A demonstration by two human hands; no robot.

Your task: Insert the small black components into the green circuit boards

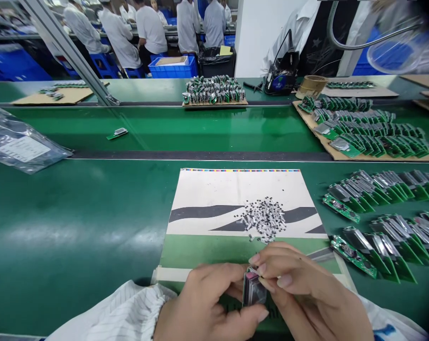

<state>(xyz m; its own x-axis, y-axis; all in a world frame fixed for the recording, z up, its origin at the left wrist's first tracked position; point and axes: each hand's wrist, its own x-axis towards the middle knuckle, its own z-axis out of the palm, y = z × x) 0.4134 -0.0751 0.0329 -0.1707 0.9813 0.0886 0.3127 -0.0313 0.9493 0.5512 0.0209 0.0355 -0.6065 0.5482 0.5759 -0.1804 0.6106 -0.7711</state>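
Note:
My left hand [207, 303] and my right hand [299, 289] meet at the bottom centre, both closed around a small circuit board with a shiny metal module [254, 289]. The left fingers grip its side and underside. The right fingertips pinch at its top edge. Just beyond the hands a heap of tiny black and silver parts [264, 219] lies on a printed cardboard sheet [207, 199]. Both wrists wear white striped sleeves.
Rows of green boards with metal modules [381, 189] lie to my right, more on a cardboard tray [370, 132] across the belt. A single board [117, 133] rests on the belt, a plastic bag [19, 144] at left. Several white-coated people stand at the back.

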